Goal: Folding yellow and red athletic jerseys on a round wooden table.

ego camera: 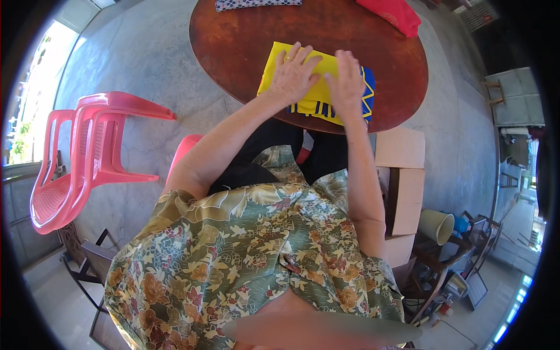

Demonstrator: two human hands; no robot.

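A folded yellow and blue cloth lies near the close edge of a round reddish-brown wooden table. My left hand, with a ring on one finger, rests over the left half of the cloth, palm down and fingers spread. Over the cloth's right part is my right hand, fingers extended and slightly blurred; whether it touches the fabric I cannot tell. Neither hand grips anything. Blue zigzag trim shows along the right side of the cloth, beyond my right hand.
A folded patterned cloth and a red cloth lie at the table's far side. Stacked pink plastic chairs stand at left on the concrete floor. An open cardboard box is near my right arm, beside a cream bucket and wooden furniture.
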